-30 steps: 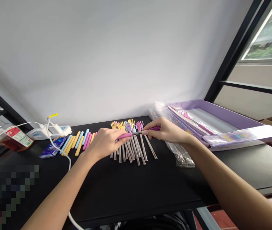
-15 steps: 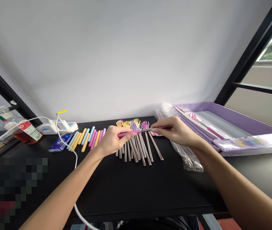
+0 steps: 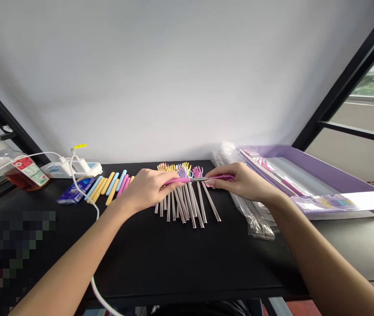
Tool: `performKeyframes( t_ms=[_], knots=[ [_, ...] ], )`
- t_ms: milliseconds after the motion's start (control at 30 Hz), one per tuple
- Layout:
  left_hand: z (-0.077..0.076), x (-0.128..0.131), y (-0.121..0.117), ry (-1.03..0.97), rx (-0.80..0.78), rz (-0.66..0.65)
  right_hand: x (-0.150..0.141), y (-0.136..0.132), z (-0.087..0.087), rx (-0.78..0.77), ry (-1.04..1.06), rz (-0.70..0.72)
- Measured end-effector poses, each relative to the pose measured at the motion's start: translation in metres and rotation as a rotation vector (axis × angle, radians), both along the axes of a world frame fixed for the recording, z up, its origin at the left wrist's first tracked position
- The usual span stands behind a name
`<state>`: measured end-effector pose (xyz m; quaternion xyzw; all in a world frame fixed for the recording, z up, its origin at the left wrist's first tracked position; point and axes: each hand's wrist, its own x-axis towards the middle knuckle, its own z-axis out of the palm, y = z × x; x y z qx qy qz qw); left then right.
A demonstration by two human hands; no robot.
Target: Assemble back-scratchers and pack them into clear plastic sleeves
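A back scratcher with a thin metal rod is stretched level between my two hands. My left hand is closed round its pink handle. At the other end my right hand pinches the rod beside a pink piece, which the fingers partly cover. Below and behind them lie several metal rods topped with small hand-shaped heads in pink, purple and yellow. Left of these, loose handles in blue, yellow and pink lie in a row, partly hidden by my left hand.
At right, a purple tray holds a packaged pink scratcher; clear plastic bags lie beside it. Leftward are a blue packet, a white power strip with a cable, and a jar of brown liquid.
The view has shifted slightly, so the table items sit a little further left. Both hands keep their hold on the back scratcher, and slightly more of the pink piece shows at my right hand.
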<state>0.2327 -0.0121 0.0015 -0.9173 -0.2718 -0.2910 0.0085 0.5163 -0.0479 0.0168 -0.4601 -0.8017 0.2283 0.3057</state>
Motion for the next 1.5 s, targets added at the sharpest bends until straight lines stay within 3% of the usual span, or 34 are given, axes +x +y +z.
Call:
performKeyframes(
  t_ms=[233,367,467,667,767,867,933,1100,1200,1333,1500],
  knots=[
    [0.01,-0.009,0.002,-0.025,-0.524,0.007,-0.007,0.004,-0.01,0.432,-0.023,0.039],
    [0.013,-0.008,0.002,-0.011,-0.709,-0.015,-0.009,0.007,-0.017,0.39,-0.021,0.08],
    [0.011,-0.008,0.003,-0.036,-0.664,0.004,-0.011,0.006,-0.018,0.21,-0.021,0.075],
    [-0.004,0.0,0.002,-0.119,-0.402,-0.042,-0.01,0.0,-0.007,-0.051,0.065,0.092],
    [-0.013,0.007,0.0,-0.166,-0.169,-0.096,-0.005,0.002,-0.004,-0.214,0.156,0.098],
    [-0.016,0.013,-0.003,-0.13,0.078,-0.061,-0.002,0.006,-0.007,-0.354,0.262,0.037],
    [-0.012,0.014,-0.005,-0.119,0.07,-0.047,-0.002,0.007,-0.008,-0.317,0.276,-0.015],
    [0.004,0.006,-0.011,-0.073,-0.435,-0.045,-0.013,-0.003,-0.002,-0.084,0.138,-0.028],
    [0.008,0.002,-0.01,-0.015,-0.595,-0.086,-0.018,-0.007,0.001,-0.013,0.116,0.018],
    [0.002,0.001,-0.004,0.001,-0.488,-0.102,-0.019,-0.004,-0.005,0.013,0.072,0.032],
    [-0.008,0.011,-0.007,0.095,-0.043,0.012,-0.014,0.002,-0.008,-0.047,0.107,0.01]
  ],
)
